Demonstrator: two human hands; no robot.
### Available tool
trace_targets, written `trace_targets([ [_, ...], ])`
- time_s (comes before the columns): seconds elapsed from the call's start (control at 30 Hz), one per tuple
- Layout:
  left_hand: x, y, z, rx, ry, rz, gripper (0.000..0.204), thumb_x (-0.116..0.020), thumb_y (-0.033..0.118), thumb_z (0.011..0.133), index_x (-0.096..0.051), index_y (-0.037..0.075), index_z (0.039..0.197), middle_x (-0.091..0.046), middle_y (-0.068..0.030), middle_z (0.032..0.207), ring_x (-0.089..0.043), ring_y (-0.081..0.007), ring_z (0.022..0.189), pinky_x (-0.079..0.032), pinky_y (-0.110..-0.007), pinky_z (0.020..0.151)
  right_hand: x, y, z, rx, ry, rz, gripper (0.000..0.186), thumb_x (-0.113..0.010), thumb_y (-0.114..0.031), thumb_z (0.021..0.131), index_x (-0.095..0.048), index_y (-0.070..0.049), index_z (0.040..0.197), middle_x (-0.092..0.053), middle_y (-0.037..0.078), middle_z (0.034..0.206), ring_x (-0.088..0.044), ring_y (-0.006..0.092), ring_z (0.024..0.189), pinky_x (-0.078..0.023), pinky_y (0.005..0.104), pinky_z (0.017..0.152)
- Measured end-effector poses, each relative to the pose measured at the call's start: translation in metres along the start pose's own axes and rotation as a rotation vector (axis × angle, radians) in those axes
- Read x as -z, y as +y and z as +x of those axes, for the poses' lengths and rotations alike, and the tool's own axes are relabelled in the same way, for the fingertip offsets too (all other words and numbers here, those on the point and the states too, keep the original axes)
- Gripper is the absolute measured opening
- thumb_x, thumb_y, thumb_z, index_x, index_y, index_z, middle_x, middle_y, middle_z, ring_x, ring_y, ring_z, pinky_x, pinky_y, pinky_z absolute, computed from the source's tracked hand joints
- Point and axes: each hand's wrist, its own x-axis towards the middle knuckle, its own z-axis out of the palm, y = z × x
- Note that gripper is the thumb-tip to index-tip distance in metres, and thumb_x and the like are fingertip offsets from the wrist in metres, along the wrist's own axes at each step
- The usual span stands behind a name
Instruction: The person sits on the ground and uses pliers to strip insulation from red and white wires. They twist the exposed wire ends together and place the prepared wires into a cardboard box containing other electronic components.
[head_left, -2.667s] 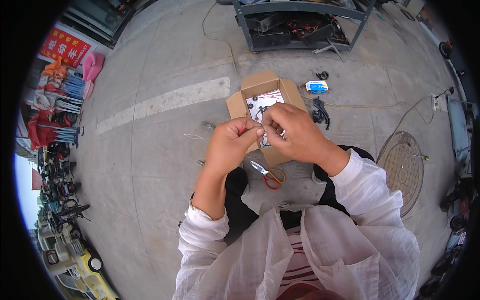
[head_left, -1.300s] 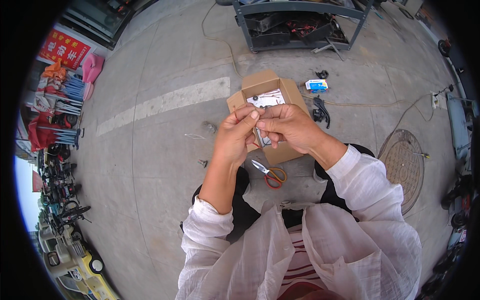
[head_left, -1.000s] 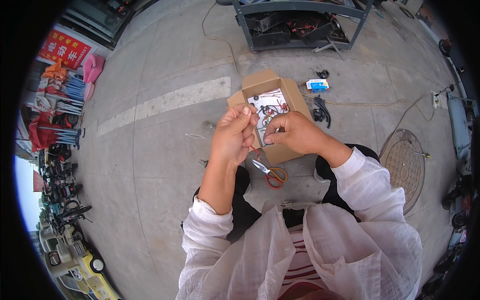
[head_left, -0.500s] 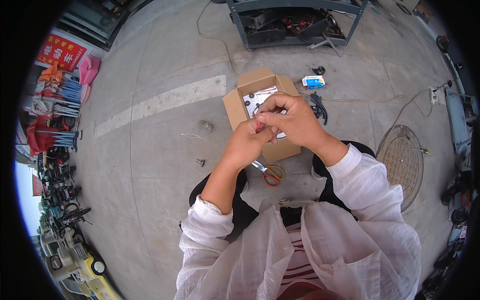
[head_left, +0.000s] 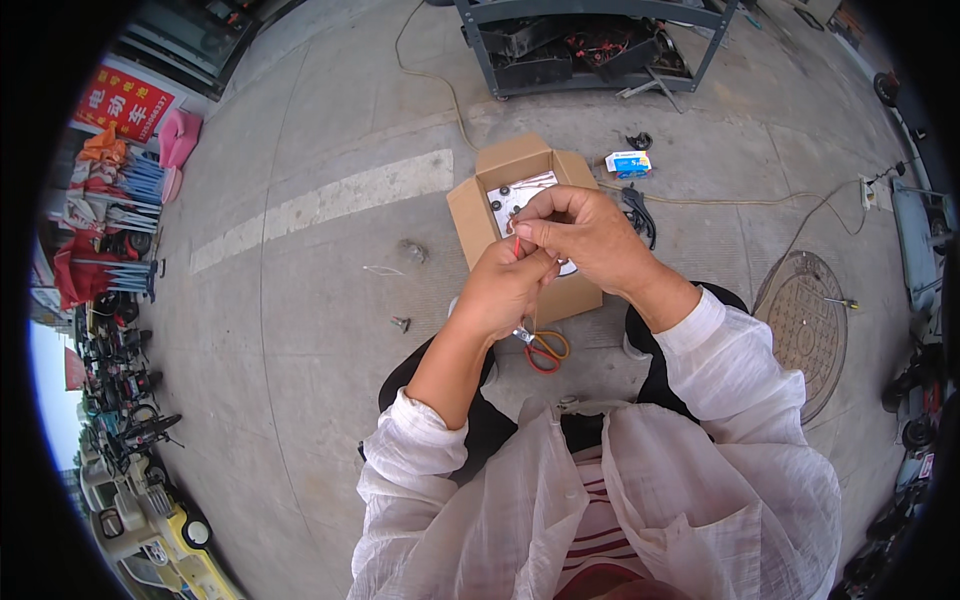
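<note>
My left hand [head_left: 505, 290] is closed on a thin red wire [head_left: 518, 247]. My right hand [head_left: 590, 245] pinches at the top of that wire, close against the left fingertips, where a small pale end shows. Behind both hands is an open cardboard box [head_left: 470, 215] with a white sheet [head_left: 522, 178], small black round parts [head_left: 496, 205] and wire pieces in it, largely covered by my fingers. Scissors [head_left: 548, 352] with red and yellow handles lie on the ground below the hands, their blades partly hidden by my left hand.
A metal cart [head_left: 590, 15] stands at the top. A blue-and-white box [head_left: 628, 165], black parts [head_left: 640, 218] and a cord [head_left: 720, 200] lie right of the carton. A manhole cover [head_left: 800, 340] is farther right. Parked two-wheelers [head_left: 140, 430] and folded chairs [head_left: 110, 265] line the left.
My hands came apart briefly about a second ago, then joined again at the wire, the right one moving up and over. Since then they have barely moved.
</note>
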Motion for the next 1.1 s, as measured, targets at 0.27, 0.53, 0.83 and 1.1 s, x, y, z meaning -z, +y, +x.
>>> trace_targets([
  [0.27,-0.005,0.005,0.000,-0.046,0.077,0.084,0.016,-0.052,0.017,0.097,-0.053,0.007,0.084,-0.052,0.0006,0.072,-0.035,-0.0035,0.046,-0.024,-0.022,0.040,-0.001,-0.002,-0.002,0.009,0.064,0.011,0.012,-0.063,-0.010,0.090,-0.064,0.001,0.094,-0.067,0.005,0.084,-0.059,0.0075,0.070,-0.048,0.0230,0.063],
  [0.53,-0.004,-0.005,0.006,-0.095,0.171,0.264,0.017,-0.049,0.011,0.096,-0.053,0.003,0.082,-0.048,0.0043,0.071,-0.040,-0.0057,0.065,-0.036,-0.024,0.059,-0.002,-0.001,-0.004,0.117,0.135,-0.238,0.014,-0.065,-0.011,0.089,-0.063,0.002,0.092,-0.066,0.004,0.084,-0.058,0.0090,0.076,-0.049,0.0254,0.069],
  [0.83,-0.011,0.005,0.003,-0.069,0.181,0.271,0.014,-0.050,0.012,0.095,-0.057,0.001,0.089,-0.053,0.0025,0.078,-0.044,-0.0062,0.070,-0.038,-0.023,0.064,-0.006,-0.005,-0.007,0.154,0.166,-0.227,0.013,-0.065,-0.012,0.088,-0.064,0.000,0.090,-0.063,0.002,0.082,-0.058,0.0104,0.081,-0.048,0.0279,0.076],
  [1.1,-0.002,-0.008,0.008,-0.107,0.132,0.292,0.013,-0.049,0.008,0.093,-0.059,0.000,0.095,-0.055,0.0021,0.080,-0.046,-0.0069,0.071,-0.039,-0.024,0.064,0.003,0.004,-0.003,0.464,0.260,-0.722,0.015,-0.070,-0.015,0.079,-0.064,-0.003,0.087,-0.061,0.008,0.090,-0.057,0.0254,0.088,-0.044,0.0382,0.082],
])
